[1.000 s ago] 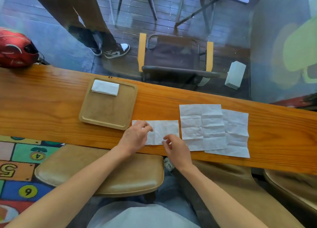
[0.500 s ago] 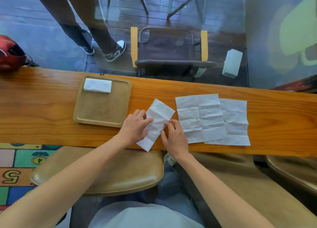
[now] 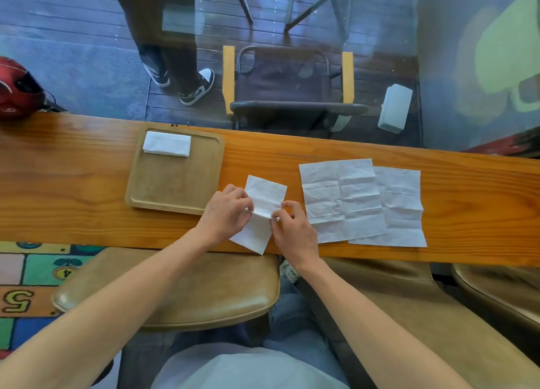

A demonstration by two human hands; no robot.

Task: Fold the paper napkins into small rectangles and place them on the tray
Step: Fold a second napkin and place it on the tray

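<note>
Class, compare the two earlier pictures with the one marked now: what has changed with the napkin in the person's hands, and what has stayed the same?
The half-folded napkin, first lying crosswise along the table edge, was turned to point away from the person. The left hand and right hand now pinch its sides at the middle, raising a crease. Unchanged: the folded napkin on the tray and the two unfolded napkins.

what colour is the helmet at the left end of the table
Red round helmet, seen in the head view.

Café-type seating area: long wooden counter (image 3: 292,154) against a glass window (image 3: 438,67), cushioned stools (image 3: 187,289) near, wooden serving tray (image 3: 172,184).
</note>
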